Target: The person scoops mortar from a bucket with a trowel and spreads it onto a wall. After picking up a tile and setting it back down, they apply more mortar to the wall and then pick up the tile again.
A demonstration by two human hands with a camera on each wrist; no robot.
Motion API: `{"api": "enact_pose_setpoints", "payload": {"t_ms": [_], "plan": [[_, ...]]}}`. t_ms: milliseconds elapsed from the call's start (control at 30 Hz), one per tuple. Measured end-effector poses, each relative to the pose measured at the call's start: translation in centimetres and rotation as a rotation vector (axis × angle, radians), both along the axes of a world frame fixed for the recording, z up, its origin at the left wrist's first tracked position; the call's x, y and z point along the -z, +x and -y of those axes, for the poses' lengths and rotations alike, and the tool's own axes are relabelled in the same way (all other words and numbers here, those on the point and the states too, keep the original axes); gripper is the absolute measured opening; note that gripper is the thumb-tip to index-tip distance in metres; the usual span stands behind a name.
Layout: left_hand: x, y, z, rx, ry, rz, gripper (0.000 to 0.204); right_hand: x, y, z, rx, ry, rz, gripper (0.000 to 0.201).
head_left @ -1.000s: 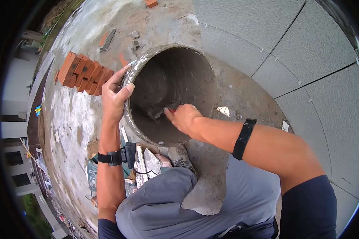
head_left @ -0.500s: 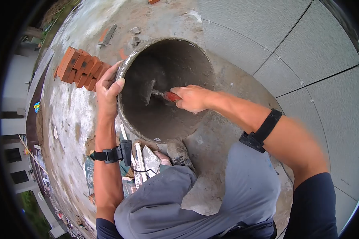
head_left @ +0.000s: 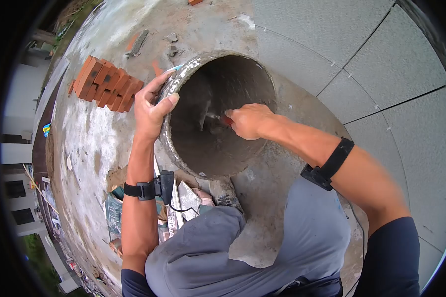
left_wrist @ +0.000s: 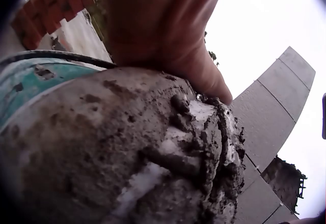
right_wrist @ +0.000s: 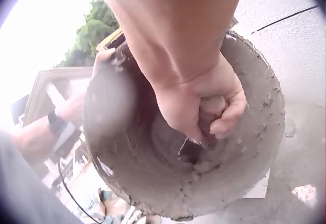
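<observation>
A mortar-caked bucket (head_left: 169, 116) lies tilted with its mouth towards me; its crusted rim (left_wrist: 204, 142) fills the left wrist view. My left hand (head_left: 152, 106) grips that rim at the left, thumb inside, fingers outside. My right hand (head_left: 250, 120) reaches into the bucket and grips the red handle of a trowel (head_left: 226, 120). The trowel's blade (head_left: 205, 115) sits in grey mortar inside. In the right wrist view my right hand (right_wrist: 204, 107) is a closed fist over the handle, deep in the bucket (right_wrist: 260, 147).
A stack of red bricks (head_left: 106, 84) stands left of the bucket on the mortar-smeared concrete (head_left: 84, 138). Grey paving tiles (head_left: 381, 74) with spacers lie to the right. Tile scraps and bags (head_left: 183, 198) lie by my knee (head_left: 208, 257).
The bucket has shifted right and tilted, with my left hand on its rim. My right hand moved the trowel from low in the bucket to its middle and right.
</observation>
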State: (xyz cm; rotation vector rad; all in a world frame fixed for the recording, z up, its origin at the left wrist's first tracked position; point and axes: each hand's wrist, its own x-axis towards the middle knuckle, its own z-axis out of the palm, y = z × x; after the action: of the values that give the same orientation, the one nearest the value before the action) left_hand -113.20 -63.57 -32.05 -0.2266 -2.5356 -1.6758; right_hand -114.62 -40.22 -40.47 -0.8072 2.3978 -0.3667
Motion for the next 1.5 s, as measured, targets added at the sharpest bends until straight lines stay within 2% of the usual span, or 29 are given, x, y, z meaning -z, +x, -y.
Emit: {"api": "enact_pose_setpoints", "payload": {"t_ms": [33,100,167,233,300,367,433,467,533,567,633,733,967,1033,1133,1200,1333,1433,1500], "plan": [[0.2,0.1,-0.2,0.002,0.003,0.011,0.062,-0.9,0.3,-0.5,0.085,-0.154,-0.016,0.049],[0.0,0.1,-0.6,0.021,0.046,-0.024,0.063,-1.8,0.1,0.6,0.123,-0.177,-0.005,0.048],[-0.4,0.1,-1.1,0.028,0.029,-0.014,0.063,-1.7,-0.2,1.2,0.089,-0.096,-0.037,0.049],[-0.4,-0.1,-1.1,0.009,-0.037,0.008,0.062,1.9,0.6,0.4,0.055,-0.100,-0.078,0.051],[-0.4,-0.3,-1.0,-0.004,-0.018,0.011,0.061,2.2,0.6,0.2,-0.001,0.008,-0.108,0.049],[-0.1,-0.5,-1.6,0.019,0.003,0.034,0.061,1.7,-0.5,-0.1,-0.009,0.059,-0.071,0.046],[-0.1,-0.9,-1.5,0.012,-0.031,-0.030,0.060,0.0,-2.4,0.4,0.001,0.156,0.256,0.042],[-0.2,-1.0,-1.4,0.004,-0.016,-0.007,0.060,-0.3,-2.8,0.1,0.000,0.159,0.245,0.042],[0.1,-1.2,-0.8,-0.014,0.011,-0.005,0.059,0.0,-2.3,-0.1,0.129,-0.262,0.054,0.040],[0.1,-1.2,-0.8,-0.024,0.038,-0.006,0.059,-2.8,-1.9,-0.1,0.171,-0.304,-0.020,0.041],[0.1,-0.9,-1.2,-0.032,0.032,0.010,0.058,-3.1,-3.5,1.2,0.167,-0.315,-0.048,0.046],[0.3,-1.2,-1.2,-0.057,0.051,-0.024,0.057,0.2,-3.9,1.0,0.195,-0.286,-0.067,0.049],[-0.8,0.0,-0.3,-0.054,0.007,0.013,0.057,1.4,-4.2,-0.5,0.224,-0.174,-0.012,0.052],[-0.7,0.2,-0.5,-0.052,0.016,0.023,0.056,3.5,-4.3,-0.5,0.281,-0.187,-0.005,0.053],[-0.4,0.2,-0.6,-0.050,0.027,0.012,0.055,3.6,-2.9,-0.5,0.316,-0.210,0.010,0.055],[-0.6,-0.1,-0.7,-0.049,-0.003,0.010,0.055,1.6,-2.1,-0.1,0.441,-0.141,0.283,0.056],[-0.5,0.3,-0.7,-0.057,0.001,0.033,0.055,3.3,-1.6,-1.5,0.503,-0.101,0.332,0.056],[-0.2,0.6,-0.7,-0.040,0.051,0.004,0.055,3.8,-0.4,-1.1,0.472,-0.080,0.441,0.059],[0.2,0.3,-0.6,-0.006,-0.039,-0.054,0.055,1.4,-0.1,0.1,0.712,-0.355,0.725,0.056]]}}
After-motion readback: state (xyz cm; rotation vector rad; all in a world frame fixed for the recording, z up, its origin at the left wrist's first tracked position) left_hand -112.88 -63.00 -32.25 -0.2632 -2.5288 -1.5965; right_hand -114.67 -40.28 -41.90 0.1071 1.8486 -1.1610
